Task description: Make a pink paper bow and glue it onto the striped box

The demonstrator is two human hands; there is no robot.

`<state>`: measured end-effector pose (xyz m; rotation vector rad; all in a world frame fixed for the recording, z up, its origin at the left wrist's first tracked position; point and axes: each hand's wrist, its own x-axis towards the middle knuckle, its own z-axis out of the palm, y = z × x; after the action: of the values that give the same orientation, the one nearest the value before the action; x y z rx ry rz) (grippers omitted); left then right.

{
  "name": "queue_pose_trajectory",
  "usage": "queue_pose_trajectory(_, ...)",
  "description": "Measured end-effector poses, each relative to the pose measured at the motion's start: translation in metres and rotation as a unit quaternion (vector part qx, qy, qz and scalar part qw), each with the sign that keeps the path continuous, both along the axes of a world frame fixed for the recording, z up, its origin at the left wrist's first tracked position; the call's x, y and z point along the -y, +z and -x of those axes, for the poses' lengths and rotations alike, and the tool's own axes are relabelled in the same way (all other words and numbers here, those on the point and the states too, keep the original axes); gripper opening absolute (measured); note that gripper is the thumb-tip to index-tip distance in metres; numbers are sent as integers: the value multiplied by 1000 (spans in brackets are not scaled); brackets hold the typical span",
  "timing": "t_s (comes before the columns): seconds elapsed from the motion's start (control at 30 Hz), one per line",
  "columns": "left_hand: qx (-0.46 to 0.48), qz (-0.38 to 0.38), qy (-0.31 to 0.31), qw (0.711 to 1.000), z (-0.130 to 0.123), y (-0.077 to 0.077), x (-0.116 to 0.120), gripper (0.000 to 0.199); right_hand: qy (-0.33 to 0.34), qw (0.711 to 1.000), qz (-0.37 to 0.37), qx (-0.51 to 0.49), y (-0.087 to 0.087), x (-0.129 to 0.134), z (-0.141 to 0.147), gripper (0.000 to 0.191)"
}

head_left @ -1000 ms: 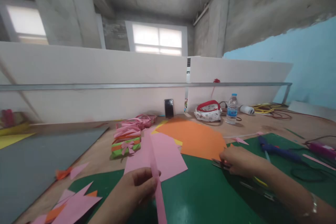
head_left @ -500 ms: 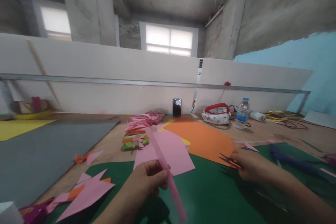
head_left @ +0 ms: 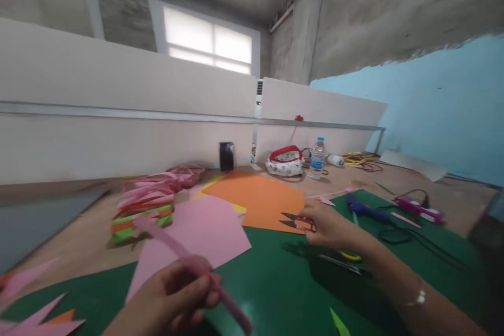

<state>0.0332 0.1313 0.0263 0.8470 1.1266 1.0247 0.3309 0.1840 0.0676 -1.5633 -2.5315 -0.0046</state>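
Note:
A long pink paper strip (head_left: pixel 232 311) is pinched in my left hand (head_left: pixel 173 291), slanting across the lower middle above the green mat (head_left: pixel 271 278). My right hand (head_left: pixel 326 224) grips small thread snips (head_left: pixel 293 220), blades apart and pointing left. The snips hover over the near edge of an orange paper sheet (head_left: pixel 255 194). A pink paper sheet (head_left: pixel 197 220) lies behind my left hand. At the left is a bundle of pink strips (head_left: pixel 149 191) beside a green and orange striped piece (head_left: pixel 128 226), partly behind the held strip.
A blue glue gun (head_left: pixel 366 209), a purple tool with a cord (head_left: pixel 421 210) and a pen (head_left: pixel 338 264) lie at the right. Farther back stand a phone (head_left: pixel 226 156), a white pouch (head_left: pixel 285 161) and a water bottle (head_left: pixel 317 159). Pink scraps (head_left: pixel 39 320) lie lower left.
The view has swung to the right, bringing the purple tool and pen into clearer sight. Both hands keep hold of the strip and snips; the strip now slants more flatly.

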Motion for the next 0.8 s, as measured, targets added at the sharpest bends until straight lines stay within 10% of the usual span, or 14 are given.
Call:
queue_pose_trajectory(0.2, 81, 11, -3, 997, -11, 3, 11, 35, 81, 969, 60, -225, 17, 24, 59, 28)
queue_pose_trajectory(0.37, 82, -27, 32, 996, -9, -2, 13, 33, 138, 937, 179, -267, -15, 30, 112, 11)
queue_pose_trajectory(0.6, 85, -108, 125, 983, 5, 9, 5, 24, 216, 912, -320, -136, -52, 18, 104, 23)
queue_pose_trajectory(0.8, 86, -137, 168, 972, 7, 18, 4, 18, 181, 881, -423, -111, -30, 7, 90, 32)
